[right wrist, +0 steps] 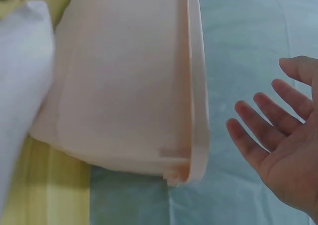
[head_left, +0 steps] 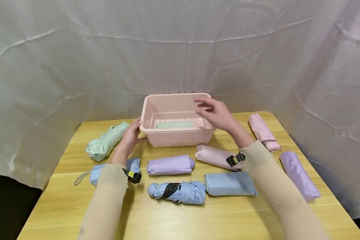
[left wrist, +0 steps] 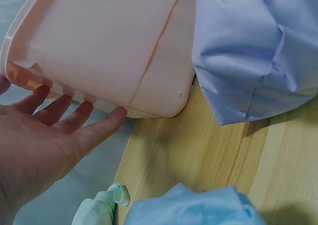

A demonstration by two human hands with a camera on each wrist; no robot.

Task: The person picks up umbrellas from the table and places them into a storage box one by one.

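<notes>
A pink bin (head_left: 177,136) stands at the far middle of the table (head_left: 78,206), with a green umbrella (head_left: 174,124) lying inside. The left hand (head_left: 131,137) touches the bin's left wall. The right hand (head_left: 215,112) hovers with relaxed fingers over its right rim. Folded umbrellas lie around: green (head_left: 106,141) at left, purple (head_left: 170,165) and blue (head_left: 177,192) near.

Left hand (head_left: 131,137) open, fingers straight; right hand (head_left: 215,112) raised, fingers spread, prob. relaxed, both arms fwd.

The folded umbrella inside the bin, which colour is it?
Mint green; the umbrella in the pink bin shows best in the head view.
</notes>
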